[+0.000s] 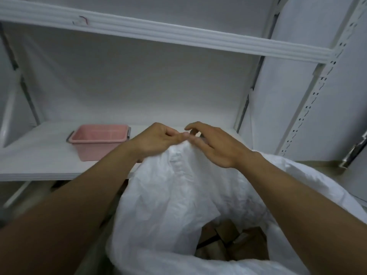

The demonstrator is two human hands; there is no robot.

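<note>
The white plastic bag [178, 195] gapes open before the lower shelf [39, 163], with brown cardboard [228, 241] half hidden inside. The left hand [156, 139] pinches its raised rim, blurred. The right hand [214, 145] rests loose fingers there. The pink basin [97, 143] stands near the shelf's front edge, one corner covered.

L hand [158, 140] pinches white bag [178, 195] top | R hand [216, 147] touches it | pink bin [99, 141] behind
</note>
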